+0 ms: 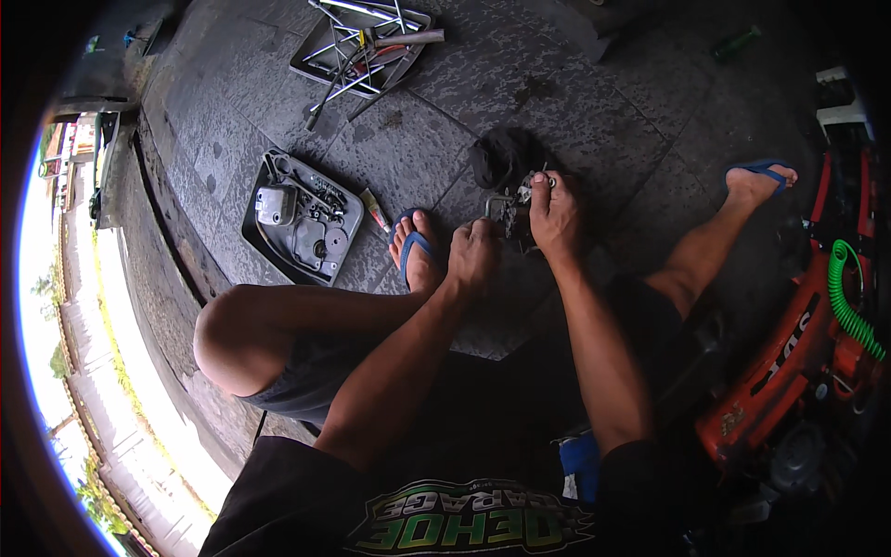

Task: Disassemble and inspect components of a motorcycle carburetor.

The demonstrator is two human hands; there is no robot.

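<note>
Between my hands, low over the floor, is a dark metal engine part (520,223) with a rough, many-edged outline. My right hand (557,218) is closed on its right side, thumb on top near a small shiny piece. My left hand (474,254) is a fist at its left edge; a pale bent metal rod (492,206) rises from beside its fingers. The fingers hide how the rod meets the part. Just beyond my hands lies a crumpled black cloth (506,156).
A tray (348,243) of engine parts stands left of my sandalled foot (415,251), with a small tube (375,211) beside it. Farther off, another tray (302,63) holds long metal wrenches and a hammer (408,38). At right is a red machine (775,357) with a green coiled hose (846,302).
</note>
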